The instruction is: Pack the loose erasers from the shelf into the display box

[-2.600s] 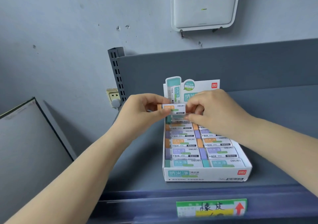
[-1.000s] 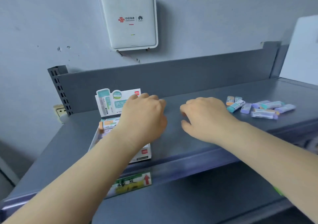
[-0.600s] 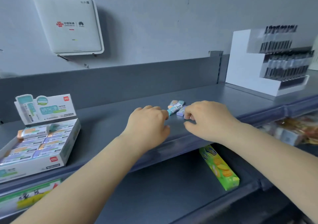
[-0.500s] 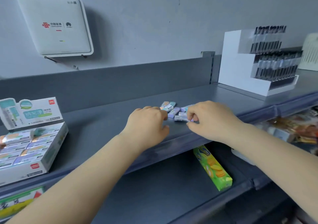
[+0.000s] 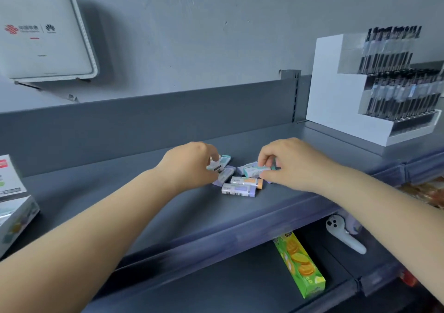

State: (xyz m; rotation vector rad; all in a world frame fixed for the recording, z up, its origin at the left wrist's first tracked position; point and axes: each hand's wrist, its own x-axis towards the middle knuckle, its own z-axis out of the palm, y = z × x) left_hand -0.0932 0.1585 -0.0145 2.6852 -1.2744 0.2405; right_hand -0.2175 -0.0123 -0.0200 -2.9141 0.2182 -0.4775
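Erasers (image 5: 239, 189) lie flat, mostly pointing left-right

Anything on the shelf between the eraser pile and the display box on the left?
Nothing visible. The loose erasers sit mid-shelf and the display box stands at the left edge; only bare shelf and the person's left forearm lie between. Both hands are already on erasers.

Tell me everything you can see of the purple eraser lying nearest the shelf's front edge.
The purple eraser is a small rectangular block in a white printed sleeve with a barcode along its near side; a lilac end shows on the right. It lies flat on the grey shelf, long side roughly parallel to the front edge, close against an orange-tipped eraser behind it. Neither hand touches it.
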